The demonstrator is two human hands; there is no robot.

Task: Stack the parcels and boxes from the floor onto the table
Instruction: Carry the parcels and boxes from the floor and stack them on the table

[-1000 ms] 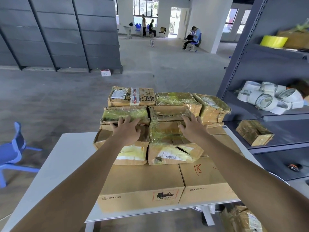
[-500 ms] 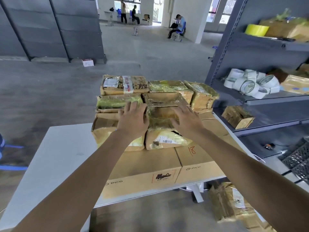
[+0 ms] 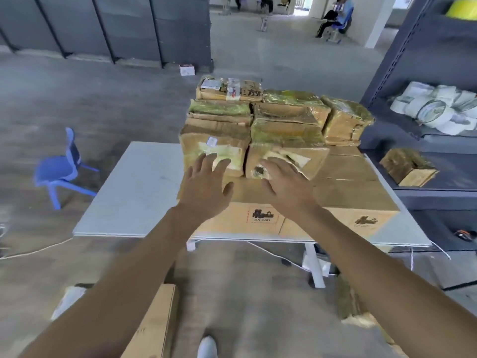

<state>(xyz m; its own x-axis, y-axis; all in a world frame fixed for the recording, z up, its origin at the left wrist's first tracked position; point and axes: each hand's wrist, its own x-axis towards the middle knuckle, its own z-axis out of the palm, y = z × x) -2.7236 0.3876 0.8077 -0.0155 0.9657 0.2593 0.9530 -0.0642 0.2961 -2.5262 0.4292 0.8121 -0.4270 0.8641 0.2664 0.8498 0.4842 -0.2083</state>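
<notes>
Both hands are open, fingers spread wide, holding nothing. The left hand [image 3: 206, 187] and right hand [image 3: 286, 188] reach out side by side, palms down, at the near face of the parcels [image 3: 284, 130]. Their fingertips overlap the two front ones, though in the blur I cannot tell whether they touch.

The parcels are brown and wrapped in yellowish tape. They lie flat just beyond the fingers, in rows piled a few high. The far ones have their long axes running left to right, and the two nearest turn a short end toward the hands. They rest on two flat boxes [image 3: 351, 195] set side by side, with printed ends facing the person and long axes seemingly running away.

The boxes fill the right part of the white surface [image 3: 134, 192], whose bare top lies left of the left hand. Under the left forearm a floor box [image 3: 157, 321] lies on the grey floor [image 3: 245, 301], pointing away. Under the right forearm lies a taped floor parcel [image 3: 353, 306].

Far left of the hands stands a blue chair [image 3: 62, 169]. To the right of the right hand a dark rack [image 3: 387, 58] holds tape rolls [image 3: 438, 109] and a shelf parcel [image 3: 407, 166]. Well beyond, a seated person [image 3: 333, 19] is in the open hall.
</notes>
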